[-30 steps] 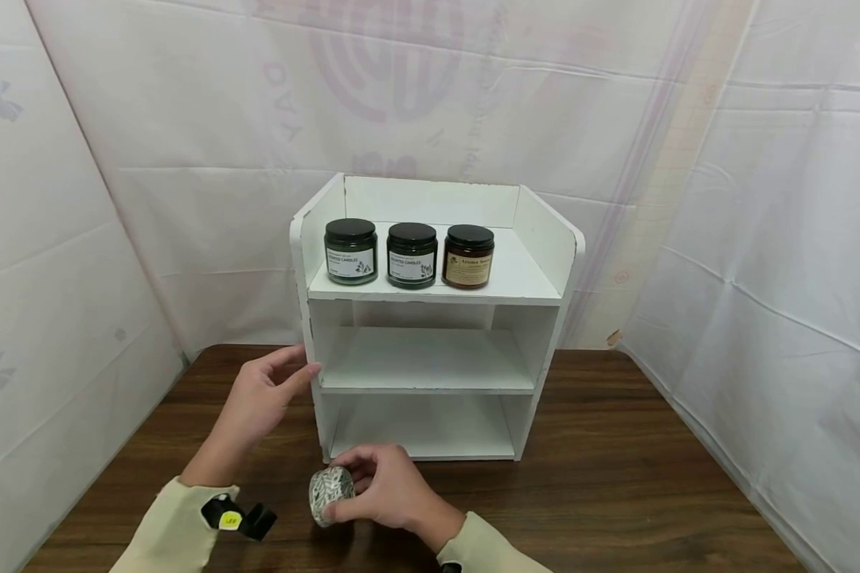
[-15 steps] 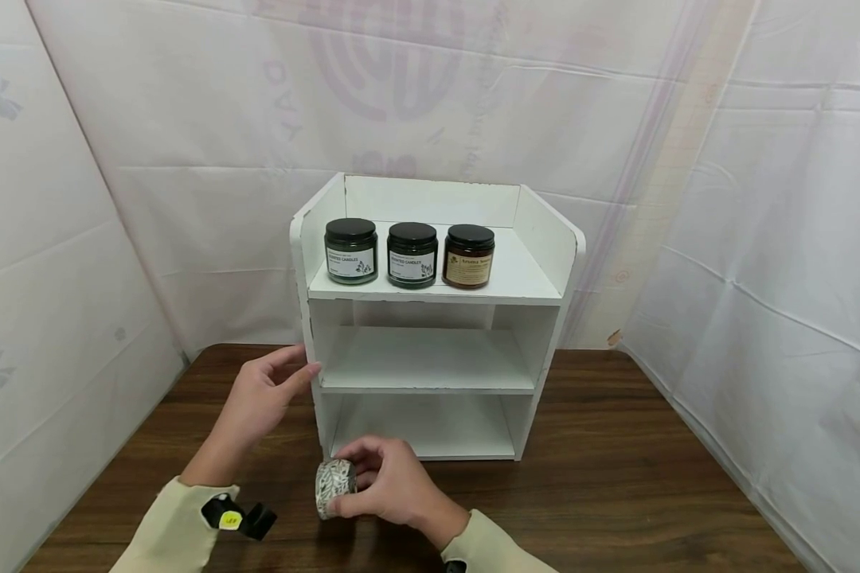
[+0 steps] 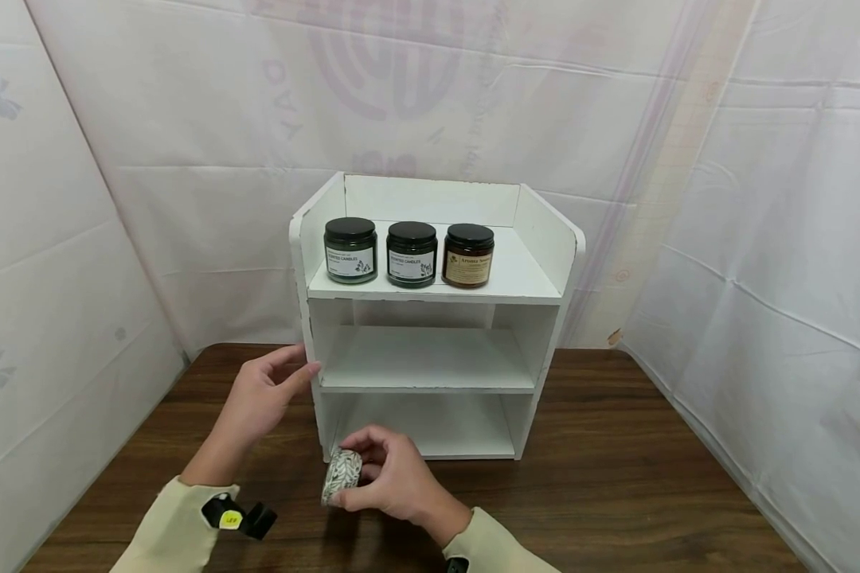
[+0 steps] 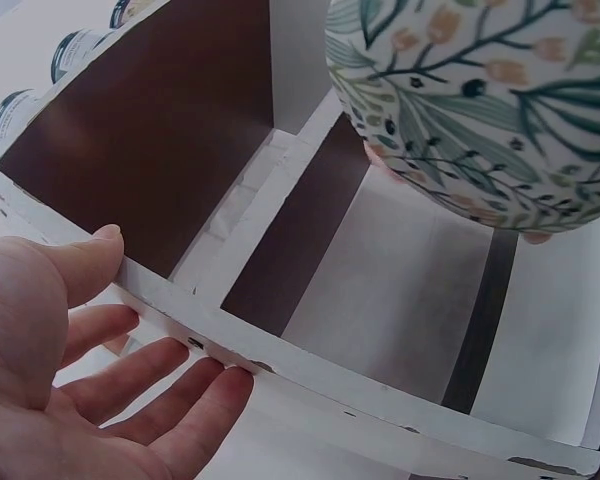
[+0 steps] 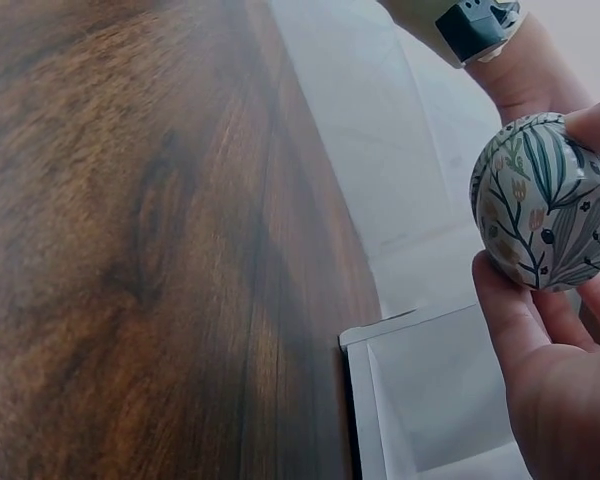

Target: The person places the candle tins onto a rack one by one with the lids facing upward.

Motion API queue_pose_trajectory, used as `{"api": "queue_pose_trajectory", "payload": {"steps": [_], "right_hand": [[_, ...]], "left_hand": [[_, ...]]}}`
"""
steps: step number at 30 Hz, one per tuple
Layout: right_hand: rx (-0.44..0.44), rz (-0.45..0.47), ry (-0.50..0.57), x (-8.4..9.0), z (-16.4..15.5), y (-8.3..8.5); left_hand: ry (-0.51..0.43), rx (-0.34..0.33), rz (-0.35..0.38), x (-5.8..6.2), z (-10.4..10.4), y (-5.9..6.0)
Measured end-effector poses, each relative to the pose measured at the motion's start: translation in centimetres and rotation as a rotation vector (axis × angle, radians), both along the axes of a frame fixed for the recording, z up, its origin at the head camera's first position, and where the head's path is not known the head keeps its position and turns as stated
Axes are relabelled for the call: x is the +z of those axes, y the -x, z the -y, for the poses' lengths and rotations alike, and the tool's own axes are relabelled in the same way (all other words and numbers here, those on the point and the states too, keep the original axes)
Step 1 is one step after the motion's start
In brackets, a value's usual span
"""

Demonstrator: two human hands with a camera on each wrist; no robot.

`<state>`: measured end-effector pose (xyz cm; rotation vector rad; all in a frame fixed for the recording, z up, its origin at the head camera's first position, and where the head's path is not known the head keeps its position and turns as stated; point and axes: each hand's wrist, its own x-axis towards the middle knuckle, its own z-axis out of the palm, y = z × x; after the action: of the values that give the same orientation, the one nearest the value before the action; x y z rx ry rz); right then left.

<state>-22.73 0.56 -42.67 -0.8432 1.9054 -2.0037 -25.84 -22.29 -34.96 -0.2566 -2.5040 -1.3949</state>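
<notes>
My right hand (image 3: 394, 477) holds a small round tin (image 3: 342, 475) between thumb and fingers, in front of the shelf's lower left corner. Green leaves and orange flowers cover the tin (image 5: 540, 205) on white; it is tilted and seems raised off the table. My left hand (image 3: 265, 395) touches the left side panel of a white wooden shelf unit (image 3: 426, 358). In the left wrist view, the left thumb lies at the panel's front edge and fairly straight fingers (image 4: 205, 400) rest against its outer face. The tin (image 4: 480, 110) looms large there.
On the top board stand two dark green candle jars (image 3: 351, 251) (image 3: 412, 255) and a brown one (image 3: 468, 256), all black-lidded, in a row left of centre. Two lower boards run beneath. The unit stands on a dark wooden table (image 3: 616, 461), with white sheeting (image 3: 208, 199) behind and beside it.
My right hand has moved slightly forward and right with the tin, towards the shelf's bottom level, and the tin has turned and tilted. The left hand and the jars have stayed put.
</notes>
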Motion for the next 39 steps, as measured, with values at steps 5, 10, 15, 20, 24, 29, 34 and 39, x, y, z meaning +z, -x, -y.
{"api": "queue_pose_trajectory", "payload": {"steps": [5,10,15,20,24,29,34,39], "right_hand": [[-0.003,0.032,0.004,0.2,-0.1,0.0],[0.008,0.024,0.016,0.3,-0.3,0.0],[0.009,0.015,0.009,0.6,-0.7,0.1],[0.022,0.027,-0.001,0.7,-0.9,0.3],[0.026,0.039,0.04,1.0,-1.0,0.4],[0.023,0.031,0.101,1.2,-1.0,0.5],[0.018,0.036,0.115,1.4,-1.0,0.4],[0.022,0.052,0.169,1.8,-1.1,0.3]], "left_hand": [[0.001,0.003,0.007,0.1,0.0,0.0],[0.001,0.002,0.006,0.1,0.0,-0.1],[0.0,0.004,0.005,0.1,0.0,-0.2],[-0.003,0.001,0.003,0.1,0.1,-0.2],[-0.001,0.001,0.008,0.0,0.1,-0.1],[0.003,0.001,-0.001,-0.1,0.1,0.0],[0.002,-0.001,-0.005,-0.1,0.1,0.1],[-0.008,-0.007,-0.014,0.0,0.1,0.1]]}}
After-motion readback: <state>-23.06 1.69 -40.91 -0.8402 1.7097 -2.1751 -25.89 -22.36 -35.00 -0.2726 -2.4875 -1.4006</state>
